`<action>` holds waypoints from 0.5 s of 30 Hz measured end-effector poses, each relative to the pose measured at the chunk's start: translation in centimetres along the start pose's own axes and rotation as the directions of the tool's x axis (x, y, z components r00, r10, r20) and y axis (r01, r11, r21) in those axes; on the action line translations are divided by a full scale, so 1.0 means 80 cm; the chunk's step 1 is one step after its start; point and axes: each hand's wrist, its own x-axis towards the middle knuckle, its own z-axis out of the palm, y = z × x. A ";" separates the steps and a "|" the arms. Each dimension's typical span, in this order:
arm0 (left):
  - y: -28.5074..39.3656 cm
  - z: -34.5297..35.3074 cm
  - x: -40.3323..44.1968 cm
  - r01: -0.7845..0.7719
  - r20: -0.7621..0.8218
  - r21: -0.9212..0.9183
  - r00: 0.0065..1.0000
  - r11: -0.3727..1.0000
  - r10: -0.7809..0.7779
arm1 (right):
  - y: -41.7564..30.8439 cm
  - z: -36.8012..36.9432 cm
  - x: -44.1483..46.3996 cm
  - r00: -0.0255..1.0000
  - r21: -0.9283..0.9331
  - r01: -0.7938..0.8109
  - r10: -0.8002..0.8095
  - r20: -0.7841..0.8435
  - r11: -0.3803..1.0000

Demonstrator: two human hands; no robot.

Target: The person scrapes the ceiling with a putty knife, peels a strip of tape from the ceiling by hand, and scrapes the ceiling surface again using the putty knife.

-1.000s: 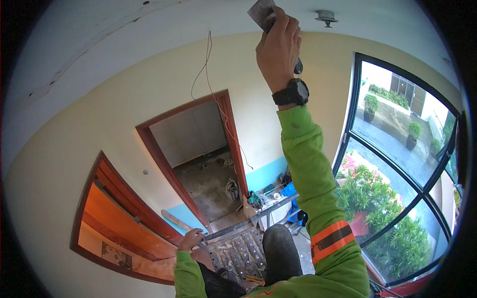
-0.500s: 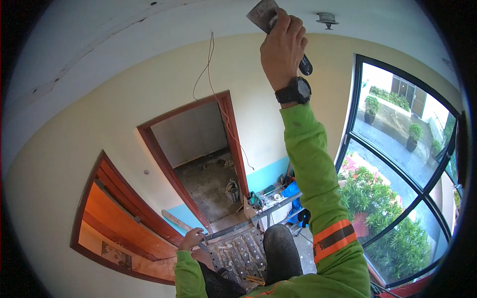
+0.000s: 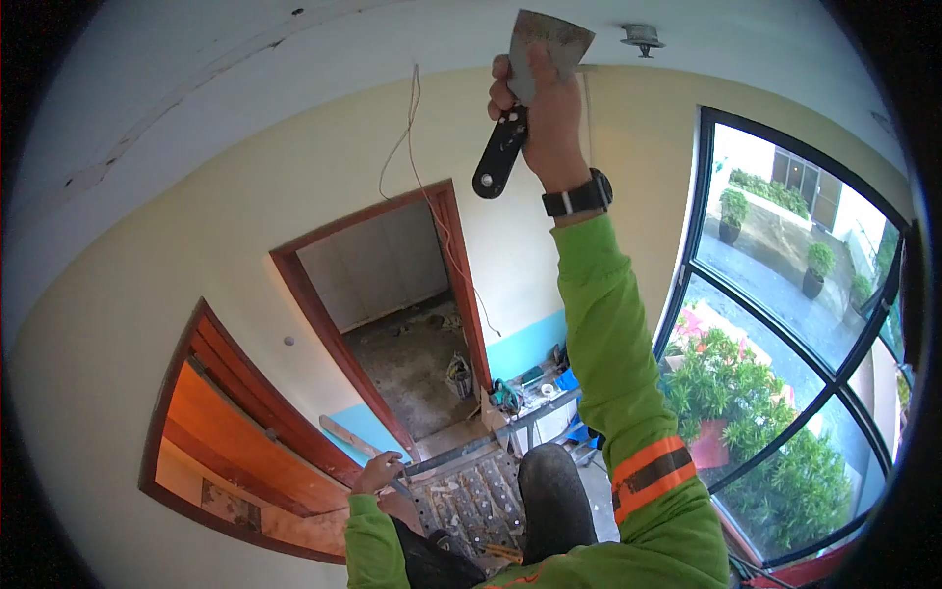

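Observation:
Up by the ceiling, my right hand (image 3: 551,113) grips a putty knife (image 3: 561,37). Its worn metal blade points upward with a finger laid along it, and the black handle hangs down to the left. Whether the blade touches the ceiling (image 3: 392,39) I cannot tell. Low down, my left hand (image 3: 378,473) is closed at the lower end of a long, flat pale strip (image 3: 345,435); its exact kind is unclear. That hand is beside the metal rail of the perforated platform (image 3: 471,501) under me.
Thin wires (image 3: 412,128) hang from the ceiling ahead. A round fitting (image 3: 643,39) sticks out near my right hand. A doorway (image 3: 456,236) and an orange-brown door (image 3: 235,432) lie below left. Tools lie on a bench (image 3: 535,398); a large window (image 3: 775,294) stands right.
My right hand has turned over, swinging the putty knife so its blade now leans right and its handle shows on the left. My left hand stays put.

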 end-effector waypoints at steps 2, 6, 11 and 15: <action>-0.006 0.001 0.002 0.025 0.019 -0.015 1.000 1.000 -0.025 | 0.011 0.007 0.003 0.965 -0.491 0.203 -0.258 -0.047 0.848; -0.015 0.005 0.003 0.000 -0.018 -0.036 1.000 0.999 -0.001 | 0.017 0.002 0.006 0.820 -0.926 0.307 -0.554 0.140 0.220; 0.000 0.001 -0.002 0.011 -0.016 -0.036 1.000 0.999 -0.011 | 0.007 0.004 0.007 0.754 -0.960 0.256 -0.599 0.270 -0.110; -0.002 0.001 -0.001 -0.017 -0.009 -0.016 1.000 1.000 0.017 | -0.012 0.016 0.000 0.792 -0.967 0.152 -0.560 0.243 -0.205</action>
